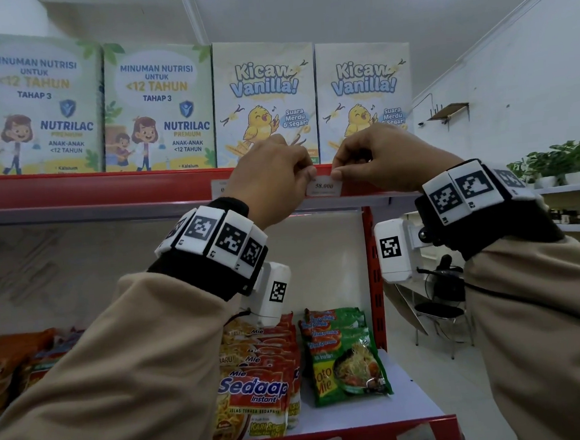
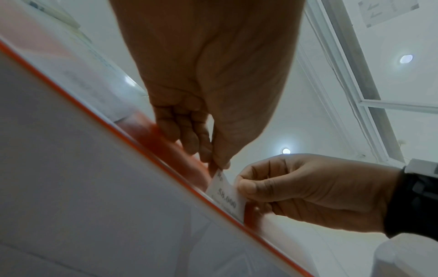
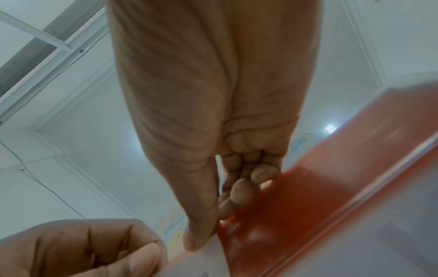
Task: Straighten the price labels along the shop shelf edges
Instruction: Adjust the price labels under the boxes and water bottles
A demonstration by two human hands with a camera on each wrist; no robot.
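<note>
Left hand [image 1: 272,176] and right hand [image 1: 377,158]: raised to the red shelf edge [image 1: 108,189], each pinching one top corner of the price label [image 1: 324,187] between thumb and forefinger, likely so both ends can be levelled at once. Price label: marked 58.000, lying against the shelf edge, below the Kicaw Vanilla boxes [image 1: 265,101]. Second label [image 1: 220,188]: left of it on the same edge, partly hidden behind the left hand.

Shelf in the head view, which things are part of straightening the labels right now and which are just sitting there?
Part of the job:
- 58.000 price label, pinched at its top corners
- left hand
- right hand
- red shelf edge
- neighbouring label, partly hidden

Just sitting there:
- Nutrilac boxes
- Kicaw Vanilla boxes
- noodle packets
- potted plants
</note>
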